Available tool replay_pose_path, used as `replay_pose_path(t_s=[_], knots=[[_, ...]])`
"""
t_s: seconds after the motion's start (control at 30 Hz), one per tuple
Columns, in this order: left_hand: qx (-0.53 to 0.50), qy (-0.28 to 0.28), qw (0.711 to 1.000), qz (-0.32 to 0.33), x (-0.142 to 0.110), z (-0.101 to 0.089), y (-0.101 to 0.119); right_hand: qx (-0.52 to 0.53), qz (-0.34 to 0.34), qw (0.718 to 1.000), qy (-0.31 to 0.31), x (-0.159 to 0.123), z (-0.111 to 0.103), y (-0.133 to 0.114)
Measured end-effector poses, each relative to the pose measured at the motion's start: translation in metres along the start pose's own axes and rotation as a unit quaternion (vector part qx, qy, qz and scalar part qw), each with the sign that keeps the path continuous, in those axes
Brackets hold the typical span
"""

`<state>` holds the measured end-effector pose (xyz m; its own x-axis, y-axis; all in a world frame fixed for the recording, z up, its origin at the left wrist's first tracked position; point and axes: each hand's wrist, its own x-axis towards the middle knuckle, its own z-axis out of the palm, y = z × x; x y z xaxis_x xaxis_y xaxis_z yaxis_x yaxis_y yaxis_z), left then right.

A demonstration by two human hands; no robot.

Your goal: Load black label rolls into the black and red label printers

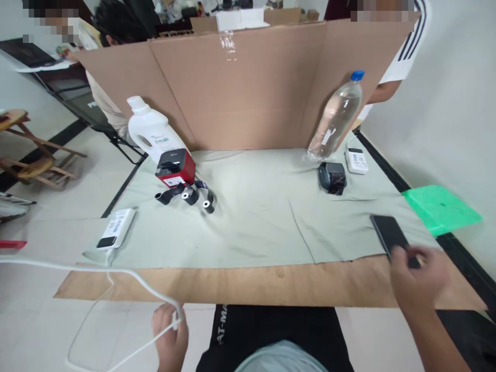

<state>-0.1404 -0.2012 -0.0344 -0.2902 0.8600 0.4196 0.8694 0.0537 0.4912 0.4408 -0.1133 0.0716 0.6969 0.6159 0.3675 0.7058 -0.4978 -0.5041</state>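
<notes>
My left hand (170,336) is below the table's near edge, its fingers closed on a white cable (116,271) that runs from a white power bank (116,227) at the left of the cloth. My right hand (420,281) rests at the near right, fingers curled on the near end of a black phone (389,232) lying on the grey-green cloth (251,217).
A white jug (149,129), a red and black box (175,168) and black rolled straps (189,195) sit at the back left. A clear bottle (337,116), a black device (332,177) and a white device (356,160) stand back right. A cardboard screen (248,88) backs the table; a green tray (442,208) lies right.
</notes>
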Motion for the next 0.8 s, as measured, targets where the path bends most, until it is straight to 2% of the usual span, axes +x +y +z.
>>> replay_pose_path(t_s=[0.07,0.1,0.13,0.2,0.3,0.4,0.47,0.53,0.63,0.7,0.8], knots=[[0.035,-0.017,0.997,0.069,0.019,0.013,0.017,0.037,-0.1,0.994,-0.025,0.039,0.034,-0.061],[0.054,-0.028,0.994,0.086,0.026,0.02,0.025,0.038,-0.114,0.992,-0.045,0.058,0.054,-0.088],[0.071,-0.033,0.992,0.095,0.031,0.026,0.032,0.023,-0.111,0.991,-0.069,0.077,0.075,-0.111],[0.087,-0.038,0.99,0.101,0.036,0.034,0.041,-0.047,-0.05,0.989,-0.133,0.112,0.113,-0.147],[0.09,-0.038,0.991,0.096,0.035,0.036,0.043,-0.109,0.014,0.964,-0.242,0.152,0.152,-0.174],[0.097,-0.037,0.989,0.101,0.033,0.034,0.039,-0.125,0.046,0.948,-0.288,0.166,0.167,-0.18],[0.1,-0.042,0.988,0.109,0.033,0.035,0.037,-0.118,0.042,0.95,-0.286,0.155,0.165,-0.185],[0.1,-0.045,0.988,0.109,0.034,0.036,0.036,-0.102,0.005,0.955,-0.278,0.126,0.157,-0.195],[0.1,-0.037,0.988,0.112,0.034,0.038,0.033,-0.068,-0.095,0.954,-0.275,0.061,0.144,-0.22],[0.103,-0.031,0.986,0.124,0.035,0.038,0.032,-0.047,-0.153,0.942,-0.296,0.014,0.139,-0.242],[0.108,-0.029,0.985,0.135,0.036,0.039,0.032,-0.03,-0.201,0.93,-0.307,-0.045,0.138,-0.272]])
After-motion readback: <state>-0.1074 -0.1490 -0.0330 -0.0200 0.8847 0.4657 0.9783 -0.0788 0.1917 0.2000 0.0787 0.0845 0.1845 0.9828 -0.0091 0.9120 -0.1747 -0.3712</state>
